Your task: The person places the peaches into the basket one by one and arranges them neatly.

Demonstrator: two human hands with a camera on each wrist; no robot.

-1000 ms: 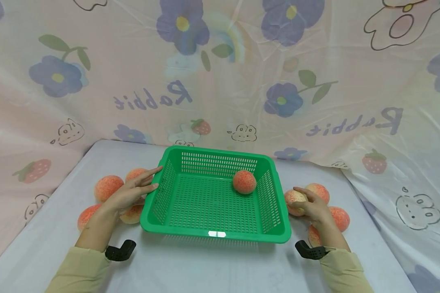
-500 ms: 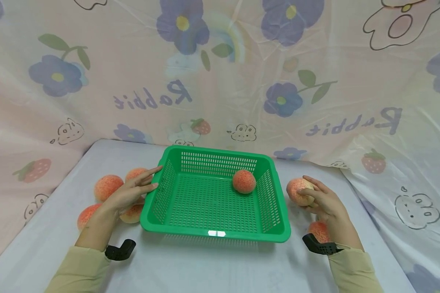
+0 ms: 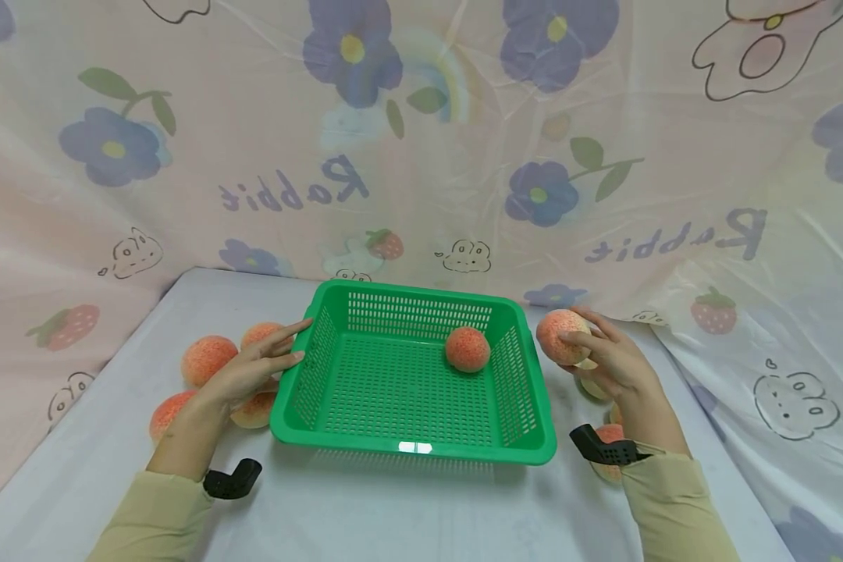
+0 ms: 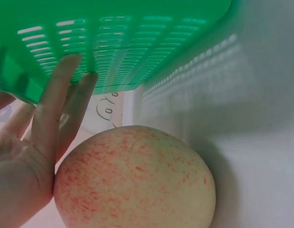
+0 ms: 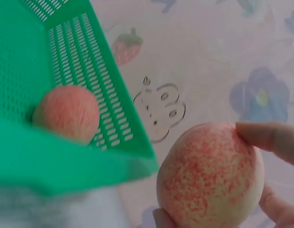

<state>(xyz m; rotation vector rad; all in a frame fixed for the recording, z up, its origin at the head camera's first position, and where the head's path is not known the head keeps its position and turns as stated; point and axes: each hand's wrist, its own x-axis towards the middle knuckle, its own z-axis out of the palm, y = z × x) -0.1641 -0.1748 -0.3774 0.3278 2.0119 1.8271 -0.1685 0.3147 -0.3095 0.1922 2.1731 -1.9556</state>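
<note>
My right hand (image 3: 621, 361) holds a peach (image 3: 563, 336) between thumb and fingers, raised just beyond the right rim of the green plastic basket (image 3: 407, 447). In the right wrist view this peach (image 5: 209, 175) is mottled red over pale yellow, with the fingertips on its sides. Another peach (image 3: 467, 349) lies inside the basket, toward its right back. My left hand (image 3: 249, 375) rests against the basket's left side, its fingers fairly straight. From the left wrist view, those fingertips touch the slotted outer wall, and a peach (image 4: 137, 180) sits close beside the palm.
Several peaches (image 3: 208, 361) lie on the white table left of the basket, partly behind the left hand and arm. More peaches (image 3: 607, 453) are at the right, partly hidden by the right hand and wrist. A printed curtain (image 3: 421, 156) hangs behind the table.
My right hand has taken hold of a peach among those at the right, lifted it and brought it toward the basket's right rim. The left hand and the basket stay in place.
</note>
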